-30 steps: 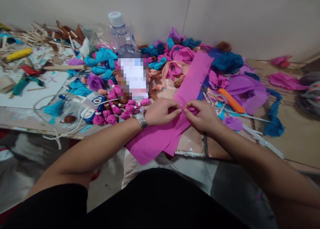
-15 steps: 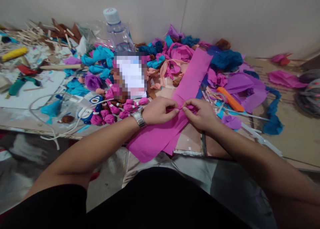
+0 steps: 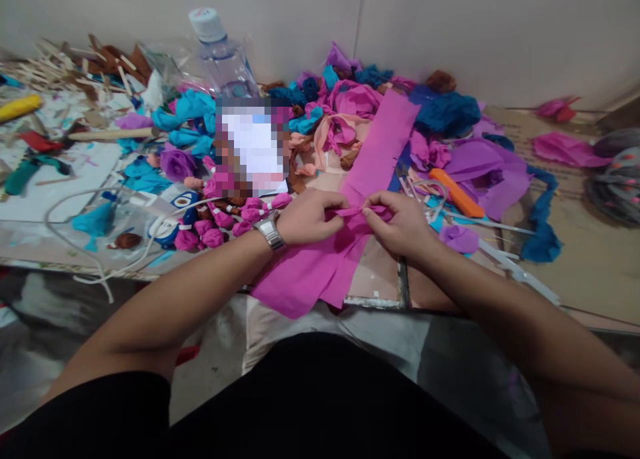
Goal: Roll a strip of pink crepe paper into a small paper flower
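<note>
A long strip of pink crepe paper (image 3: 380,152) lies across the work surface, running from the far heap toward me. My left hand (image 3: 307,217), with a metal watch on its wrist, pinches a gathered fold of the strip (image 3: 350,212). My right hand (image 3: 397,222) pinches the same fold from the other side, its fingers curled around a rolled bit of the paper. Both hands are closed and almost touch each other over the strip's middle.
Left of my hands lies a cluster of small pink paper rosebuds (image 3: 220,225) and a white cable (image 3: 100,245). A plastic water bottle (image 3: 220,52) stands at the back. Blue, purple and pink paper scraps (image 3: 445,112) pile near the wall. An orange tool (image 3: 457,192) and scissors (image 3: 415,189) lie on the right.
My hands have drawn slightly apart, twisting the pinched paper into a short thin roll between them. The view has drifted a little to the right.
</note>
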Demonstrator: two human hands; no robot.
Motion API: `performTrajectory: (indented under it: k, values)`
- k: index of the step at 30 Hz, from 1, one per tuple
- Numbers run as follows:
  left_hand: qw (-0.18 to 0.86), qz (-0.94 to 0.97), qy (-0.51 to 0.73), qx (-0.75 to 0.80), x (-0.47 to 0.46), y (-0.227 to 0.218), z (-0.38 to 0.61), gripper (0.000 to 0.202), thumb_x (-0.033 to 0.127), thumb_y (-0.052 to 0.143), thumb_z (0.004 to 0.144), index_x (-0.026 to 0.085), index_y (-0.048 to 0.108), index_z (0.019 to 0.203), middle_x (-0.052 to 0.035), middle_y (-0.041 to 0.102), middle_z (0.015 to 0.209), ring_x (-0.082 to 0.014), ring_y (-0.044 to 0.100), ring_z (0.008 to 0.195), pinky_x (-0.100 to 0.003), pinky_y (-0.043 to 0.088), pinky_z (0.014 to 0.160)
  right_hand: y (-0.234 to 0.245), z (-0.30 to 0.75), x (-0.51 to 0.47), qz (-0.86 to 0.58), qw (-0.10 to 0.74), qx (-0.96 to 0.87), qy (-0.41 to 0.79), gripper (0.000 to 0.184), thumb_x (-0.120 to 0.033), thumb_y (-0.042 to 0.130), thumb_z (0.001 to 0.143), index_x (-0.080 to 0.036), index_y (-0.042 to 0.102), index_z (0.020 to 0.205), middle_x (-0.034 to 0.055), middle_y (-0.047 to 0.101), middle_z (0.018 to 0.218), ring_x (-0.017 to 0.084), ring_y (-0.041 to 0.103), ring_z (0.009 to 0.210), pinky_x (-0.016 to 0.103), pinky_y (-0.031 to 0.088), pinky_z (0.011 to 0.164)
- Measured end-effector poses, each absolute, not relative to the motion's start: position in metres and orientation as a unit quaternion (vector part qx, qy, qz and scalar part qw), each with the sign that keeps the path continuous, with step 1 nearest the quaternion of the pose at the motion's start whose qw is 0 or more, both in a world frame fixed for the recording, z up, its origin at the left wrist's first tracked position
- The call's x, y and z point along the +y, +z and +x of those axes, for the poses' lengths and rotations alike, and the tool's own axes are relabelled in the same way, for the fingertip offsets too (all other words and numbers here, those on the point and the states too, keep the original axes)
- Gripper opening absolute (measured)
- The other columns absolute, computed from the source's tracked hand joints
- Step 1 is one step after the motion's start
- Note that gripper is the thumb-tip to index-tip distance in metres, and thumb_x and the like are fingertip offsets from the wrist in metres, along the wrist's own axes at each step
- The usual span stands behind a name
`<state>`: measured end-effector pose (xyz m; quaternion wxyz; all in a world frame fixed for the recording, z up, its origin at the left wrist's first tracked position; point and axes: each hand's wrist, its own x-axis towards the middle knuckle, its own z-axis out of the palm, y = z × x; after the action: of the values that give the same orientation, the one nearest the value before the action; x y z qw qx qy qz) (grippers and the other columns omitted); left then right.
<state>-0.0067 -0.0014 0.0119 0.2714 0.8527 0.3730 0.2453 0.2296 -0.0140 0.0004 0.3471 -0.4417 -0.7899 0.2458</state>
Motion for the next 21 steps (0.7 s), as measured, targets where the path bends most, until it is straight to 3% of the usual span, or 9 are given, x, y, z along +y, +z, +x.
performTrajectory:
  k: [7, 17, 21]
  values:
    - [0.307, 0.844, 0.243, 0.366, -0.0004, 0.0115, -0.0081, 0.017, 0.024, 0.056, 0.088, 0.017, 0.071, 0.082, 0.0001, 0.064, 0.068, -0.0135, 0.054, 0.065, -0.028, 0.038, 0.064, -0.0023, 0.2290, -0.0139, -0.444, 0.338, -0.796, 0.234, 0.009, -0.028, 0.064, 0.094, -0.022, 0.070, 0.091, 0.0028, 0.075, 0.085, 0.019, 0.066, 0.075, 0.032, 0.049, 0.073]
    - [0.343, 0.830, 0.267, 0.348, -0.0034, 0.0125, -0.0063, 0.042, 0.053, 0.061, 0.101, 0.016, 0.077, 0.091, -0.0041, 0.075, 0.076, -0.0141, 0.063, 0.067, -0.027, 0.045, 0.066, -0.0051, 0.2289, -0.0135, -0.443, 0.340, -0.794, 0.241, 0.010, -0.029, 0.066, 0.094, -0.022, 0.073, 0.092, 0.0028, 0.078, 0.086, 0.019, 0.067, 0.075, 0.031, 0.050, 0.073]
    - [0.327, 0.834, 0.271, 0.353, -0.0025, 0.0098, -0.0062, 0.033, 0.044, 0.062, 0.099, 0.017, 0.079, 0.092, -0.0045, 0.078, 0.081, -0.0150, 0.066, 0.070, -0.028, 0.046, 0.068, -0.0045, 0.2277, -0.0144, -0.435, 0.339, -0.795, 0.252, 0.009, -0.029, 0.067, 0.093, -0.022, 0.073, 0.091, 0.0029, 0.078, 0.086, 0.019, 0.067, 0.074, 0.031, 0.050, 0.073]
